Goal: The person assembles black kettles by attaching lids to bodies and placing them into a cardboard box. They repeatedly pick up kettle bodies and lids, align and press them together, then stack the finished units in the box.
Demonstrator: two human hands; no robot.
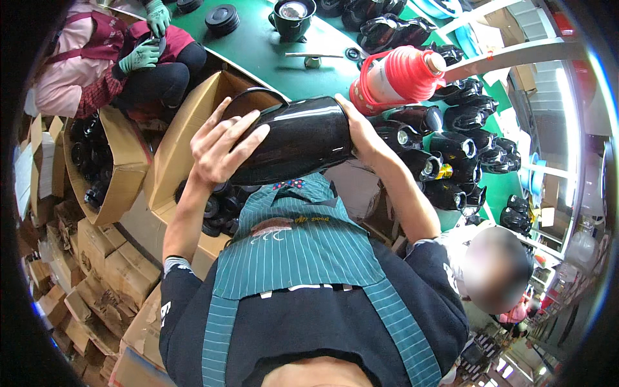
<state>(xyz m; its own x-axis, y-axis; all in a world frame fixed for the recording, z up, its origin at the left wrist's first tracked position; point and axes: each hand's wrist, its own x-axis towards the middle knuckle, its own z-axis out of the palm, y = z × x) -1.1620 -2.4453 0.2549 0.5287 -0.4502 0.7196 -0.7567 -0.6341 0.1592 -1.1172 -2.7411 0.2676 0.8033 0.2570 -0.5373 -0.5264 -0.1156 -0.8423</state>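
A glossy black jug body (300, 132), like that of a vacuum jug, lies sideways between my hands in front of my chest. My left hand (225, 145) wraps its left end, the fingers spread over the top. A thin black hoop (258, 91) arches beside those fingers; whether it belongs to the jug, I cannot tell. At the right end, my right hand (362, 132) presses against the jug, thumb along its upper edge. Under my left hand is an open cardboard box (169, 151) containing black round parts (222, 209).
On the green table (264, 58) are a red vacuum flask (400, 77), several black jugs (464, 142) and stacked black discs (222, 19). A co-worker's green-gloved hand (138, 57) is at upper left. Another box of black parts (116, 164) and flattened cartons (106, 258) lie left; another person (451, 248) is at right.
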